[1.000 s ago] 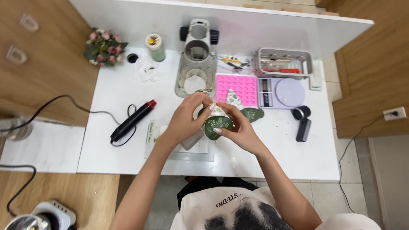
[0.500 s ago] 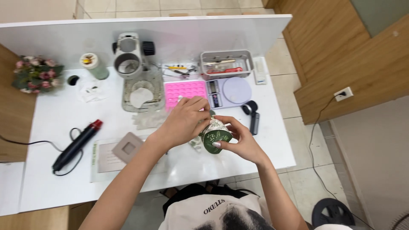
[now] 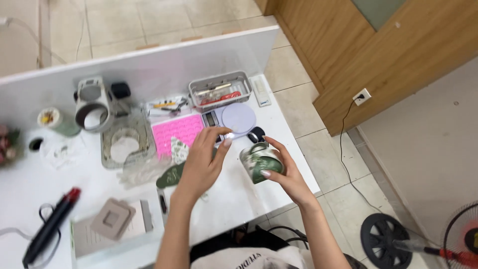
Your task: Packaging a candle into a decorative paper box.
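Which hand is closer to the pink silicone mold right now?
Left. The left hand hovers just right of the pink mold, fingertips near its right edge. The right hand is farther right, holding the green patterned jar off the mold's side.

Your right hand (image 3: 284,174) grips the green candle jar (image 3: 261,162) — fingers curled round it, thumb underneath. Your left hand (image 3: 201,162) hovers just left of that jar — fingers loosely spread, holding nothing.

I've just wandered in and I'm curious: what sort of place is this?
Probably a small home craft workspace for casting or moulding. On the white table lie a pink silicone mould, a lilac digital scale and a heat gun; the right hand holds a green decorated jar.
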